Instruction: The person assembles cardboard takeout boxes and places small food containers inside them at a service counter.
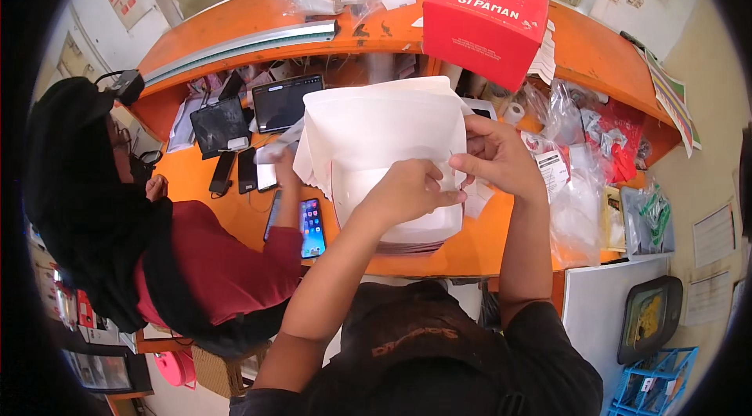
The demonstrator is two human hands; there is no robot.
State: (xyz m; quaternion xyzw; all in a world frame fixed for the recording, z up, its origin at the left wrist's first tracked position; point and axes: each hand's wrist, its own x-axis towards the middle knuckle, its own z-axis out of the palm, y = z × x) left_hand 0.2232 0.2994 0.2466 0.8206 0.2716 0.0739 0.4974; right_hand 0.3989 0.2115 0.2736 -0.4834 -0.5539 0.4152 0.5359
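Note:
An opened white paperboard food box (382, 116) stands in front of me, its inside facing up and its back wall raised. At its right front corner, my left hand (408, 190) reaches across the inside and has its fingers and thumb on the corner flap. From the outer right side, my right hand (496, 154) pinches the edge of the same corner between thumb and fingers. Under the box shows a stack of flat box blanks (411, 248). A folded red box (484, 22), bearing white writing, sits on the raised shelf beyond.
A co-worker (217, 257) in a maroon top works close on my left, one hand blurred near several phones (312, 228). Tablets (288, 101) lean behind. Plastic bags (576, 204) and a grey-blue tray (649, 222) crowd the right. The orange shelf (235, 19) spans the back.

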